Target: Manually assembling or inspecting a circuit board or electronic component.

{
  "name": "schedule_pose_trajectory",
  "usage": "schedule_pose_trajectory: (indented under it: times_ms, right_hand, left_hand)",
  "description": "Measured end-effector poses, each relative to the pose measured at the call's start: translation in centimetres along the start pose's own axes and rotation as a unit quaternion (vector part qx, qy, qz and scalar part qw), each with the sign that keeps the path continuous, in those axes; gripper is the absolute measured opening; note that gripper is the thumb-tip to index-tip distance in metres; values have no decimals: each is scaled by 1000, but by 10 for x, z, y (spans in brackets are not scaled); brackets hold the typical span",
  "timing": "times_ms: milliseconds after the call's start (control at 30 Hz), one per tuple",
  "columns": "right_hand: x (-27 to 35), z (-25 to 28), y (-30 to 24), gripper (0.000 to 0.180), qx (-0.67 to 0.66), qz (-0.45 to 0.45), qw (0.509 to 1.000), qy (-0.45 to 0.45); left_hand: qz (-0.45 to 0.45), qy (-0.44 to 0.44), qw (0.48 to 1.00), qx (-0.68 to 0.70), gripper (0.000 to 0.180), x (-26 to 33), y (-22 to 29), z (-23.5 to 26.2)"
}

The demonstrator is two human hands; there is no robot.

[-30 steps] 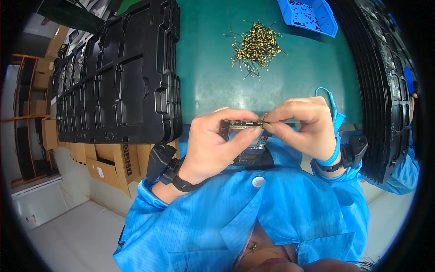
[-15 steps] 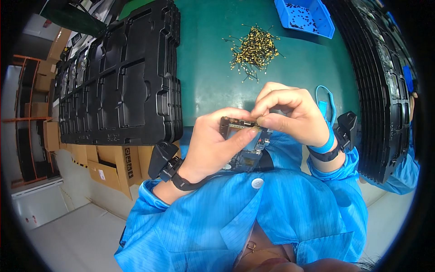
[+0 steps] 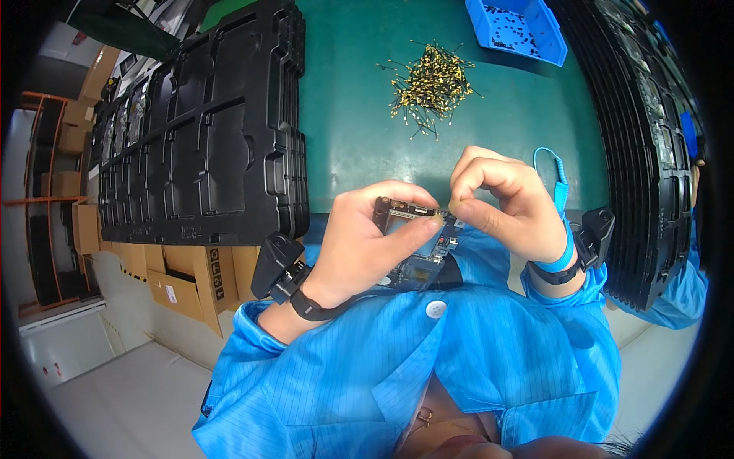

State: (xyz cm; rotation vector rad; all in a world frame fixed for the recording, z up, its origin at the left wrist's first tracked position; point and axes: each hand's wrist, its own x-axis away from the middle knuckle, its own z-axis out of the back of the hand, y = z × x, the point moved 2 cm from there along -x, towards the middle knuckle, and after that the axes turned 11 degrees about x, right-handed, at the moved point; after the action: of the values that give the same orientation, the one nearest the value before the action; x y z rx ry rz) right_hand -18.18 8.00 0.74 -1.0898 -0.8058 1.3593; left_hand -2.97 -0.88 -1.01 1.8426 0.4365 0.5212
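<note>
A dark circuit board [image 3: 419,273] with small metal parts is tilted in front of my chest. My left hand [image 3: 353,243] grips it, thumb across the face and fingers behind the upper edge. By the board's upper right corner, my right hand [image 3: 511,205] is closed, thumb and index fingertip pinched together. Whatever that pinch holds is too small or hidden to make out. Beyond both hands, a loose heap of short black cables with gold-coloured ends [image 3: 432,84] lies on the green work surface [image 3: 348,145].
A blue bin [image 3: 552,55] with small dark pieces stands at the far right. Stacked black trays [image 3: 225,157] flank the left side, with another stack [image 3: 638,191] on the right. A blue coiled cord [image 3: 561,191] runs to my right wrist. Cardboard boxes [image 3: 180,294] sit lower left.
My right hand has shifted a little to the right, baring more of the board's upper right corner. The left hand keeps its hold on the board almost in place.
</note>
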Motion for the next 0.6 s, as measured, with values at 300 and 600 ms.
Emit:
schedule_pose_trajectory:
  times_ms: [300,600]
  right_hand:
    - [4,-3,13,5,-190,-119,972,-75]
    - [5,-11,24,8,-311,-162,930,-105]
  left_hand:
    - [10,2,1000,14,16,0,2,-1]
    - [0,-2,1000,6,15,2,5,-3]
